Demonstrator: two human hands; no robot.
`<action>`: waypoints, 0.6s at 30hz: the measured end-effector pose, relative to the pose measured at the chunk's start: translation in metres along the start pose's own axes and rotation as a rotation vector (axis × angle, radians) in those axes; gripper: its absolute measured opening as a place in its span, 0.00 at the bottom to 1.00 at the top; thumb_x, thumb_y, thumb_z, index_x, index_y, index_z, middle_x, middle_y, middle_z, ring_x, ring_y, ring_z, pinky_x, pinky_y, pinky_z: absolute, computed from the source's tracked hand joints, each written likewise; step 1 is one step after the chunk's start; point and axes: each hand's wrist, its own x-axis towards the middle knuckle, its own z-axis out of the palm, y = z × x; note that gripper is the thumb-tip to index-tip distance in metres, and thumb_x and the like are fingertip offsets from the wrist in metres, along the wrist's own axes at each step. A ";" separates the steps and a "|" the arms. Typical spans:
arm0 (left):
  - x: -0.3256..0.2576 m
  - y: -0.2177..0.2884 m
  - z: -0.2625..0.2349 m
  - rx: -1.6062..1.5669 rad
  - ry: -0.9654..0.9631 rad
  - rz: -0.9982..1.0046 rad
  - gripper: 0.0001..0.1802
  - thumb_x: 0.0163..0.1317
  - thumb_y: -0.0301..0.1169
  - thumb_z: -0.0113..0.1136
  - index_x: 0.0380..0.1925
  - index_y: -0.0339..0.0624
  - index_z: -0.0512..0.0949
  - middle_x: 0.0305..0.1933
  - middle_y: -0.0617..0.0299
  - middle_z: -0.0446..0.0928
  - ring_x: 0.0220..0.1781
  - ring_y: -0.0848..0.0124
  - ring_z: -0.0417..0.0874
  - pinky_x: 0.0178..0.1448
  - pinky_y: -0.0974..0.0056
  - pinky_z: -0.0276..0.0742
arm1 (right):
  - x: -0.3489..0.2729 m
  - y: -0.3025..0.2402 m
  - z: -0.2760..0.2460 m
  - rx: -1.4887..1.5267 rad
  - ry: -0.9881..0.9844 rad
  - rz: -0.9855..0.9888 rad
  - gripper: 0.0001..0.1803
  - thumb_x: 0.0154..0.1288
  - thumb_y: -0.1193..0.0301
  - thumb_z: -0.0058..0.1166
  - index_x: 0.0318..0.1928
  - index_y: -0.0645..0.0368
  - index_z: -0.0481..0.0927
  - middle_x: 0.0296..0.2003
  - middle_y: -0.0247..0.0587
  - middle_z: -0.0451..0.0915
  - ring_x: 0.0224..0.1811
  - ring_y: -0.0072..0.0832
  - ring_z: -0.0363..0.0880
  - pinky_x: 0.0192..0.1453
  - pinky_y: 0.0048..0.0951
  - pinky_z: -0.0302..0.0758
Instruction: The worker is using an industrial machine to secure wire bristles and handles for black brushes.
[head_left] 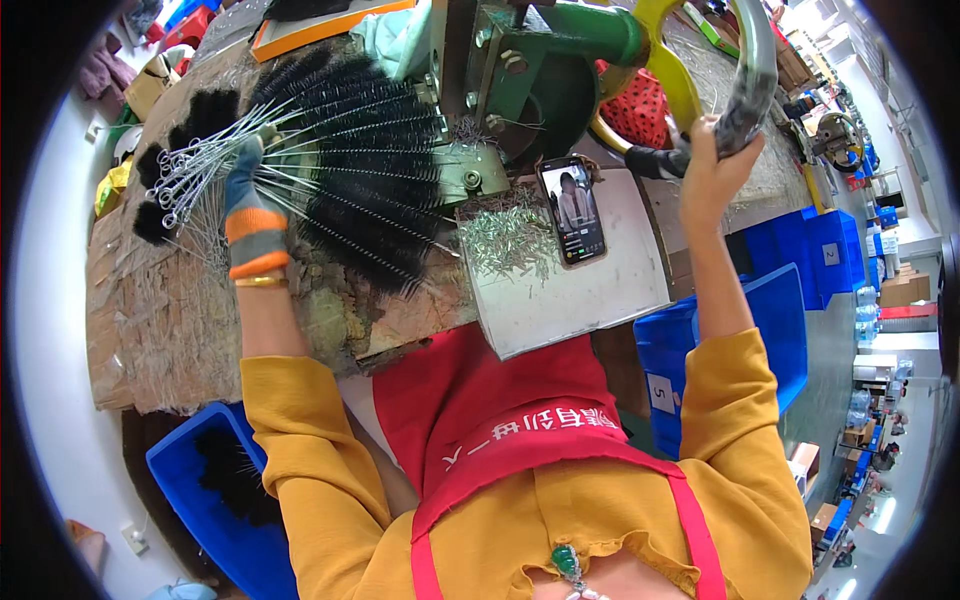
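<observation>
Fanning a bundle of black bottle brushes point(365, 150) across the desk point(170, 320), the left hand point(250, 215), in a grey and orange glove, is clenched around their twisted wire stems, whose looped ends splay toward the upper left of the frame. The bare right hand point(712, 165) grips the padded end of a curved lever point(752, 70) at the upper right, which belongs to a green press point(545, 65) at the top centre.

Judging by how things lie, the work looks partly done: a heap of short metal offcuts point(510, 240) lies on the pale tray point(600, 300) below the press, beside a phone point(572, 212) propped there, while more black brushes fill a blue bin point(215, 490) at the lower left. Whether the fanned brushes are already trimmed I cannot tell.

Room is tight. The brush tips reach right up to the press body, the tray's edge overhangs the person's red apron point(490, 400), and blue crates point(740, 330) crowd the right side under the raised arm.
</observation>
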 end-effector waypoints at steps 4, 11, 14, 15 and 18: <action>-0.007 0.001 -0.005 0.256 0.012 0.035 0.15 0.52 0.27 0.61 0.42 0.37 0.78 0.36 0.59 0.80 0.33 0.72 0.80 0.40 0.69 0.79 | 0.041 -0.001 -0.016 -0.239 -0.130 -0.084 0.21 0.49 0.66 0.55 0.41 0.67 0.67 0.28 0.48 0.73 0.30 0.36 0.72 0.39 0.33 0.69; 0.001 -0.009 -0.005 0.228 0.170 0.118 0.16 0.51 0.30 0.65 0.42 0.41 0.79 0.35 0.60 0.80 0.29 0.75 0.79 0.33 0.71 0.78 | 0.103 -0.042 -0.008 -0.435 -0.330 -0.111 0.21 0.48 0.64 0.55 0.40 0.66 0.69 0.31 0.49 0.76 0.33 0.38 0.75 0.41 0.34 0.70; 0.001 -0.012 -0.005 0.193 0.149 0.086 0.18 0.55 0.33 0.62 0.46 0.41 0.76 0.33 0.62 0.78 0.29 0.75 0.78 0.33 0.69 0.78 | 0.131 -0.053 0.002 -0.403 -0.445 0.036 0.21 0.50 0.62 0.54 0.42 0.65 0.72 0.29 0.44 0.76 0.31 0.32 0.76 0.38 0.30 0.72; 0.002 -0.014 -0.003 0.208 0.148 0.085 0.19 0.56 0.34 0.61 0.48 0.41 0.74 0.31 0.63 0.77 0.28 0.75 0.77 0.34 0.69 0.79 | 0.137 -0.058 0.005 -0.376 -0.498 0.139 0.22 0.50 0.62 0.54 0.42 0.65 0.72 0.29 0.44 0.76 0.30 0.32 0.77 0.37 0.31 0.73; 0.005 -0.014 0.002 0.287 0.120 0.116 0.18 0.57 0.32 0.60 0.48 0.41 0.74 0.31 0.62 0.76 0.29 0.74 0.77 0.34 0.68 0.79 | 0.153 -0.078 0.016 -0.685 -0.382 -0.080 0.15 0.47 0.68 0.52 0.34 0.68 0.75 0.23 0.46 0.76 0.24 0.35 0.75 0.32 0.32 0.71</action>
